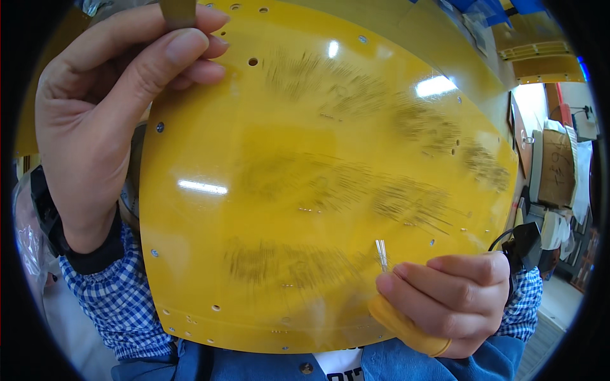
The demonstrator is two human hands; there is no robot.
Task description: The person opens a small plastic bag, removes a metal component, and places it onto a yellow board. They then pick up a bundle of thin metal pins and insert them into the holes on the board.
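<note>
A large yellow board (273,222) with holes, screws and patches of fine dark scratch-like lines fills the middle. Above its upper left edge, my left hand (121,95) is closed, pinching a flat brownish strip (178,13) between thumb and fingers. The strip's upper end runs out of the picture. At the lower right, my right hand (451,298) is closed in front of the board. A few thin, shiny, pin-like pieces (381,254) stick up from its fingertips; their lower ends are hidden. The thumb of that hand wears a yellow finger cover (406,327).
On the right stand a cardboard box (557,166) and white bags (581,181). Clear plastic wrapping (480,25) lies at the top right, beside a yellow slotted part (534,51). A black device with a cable (525,244) sits at my right wrist.
</note>
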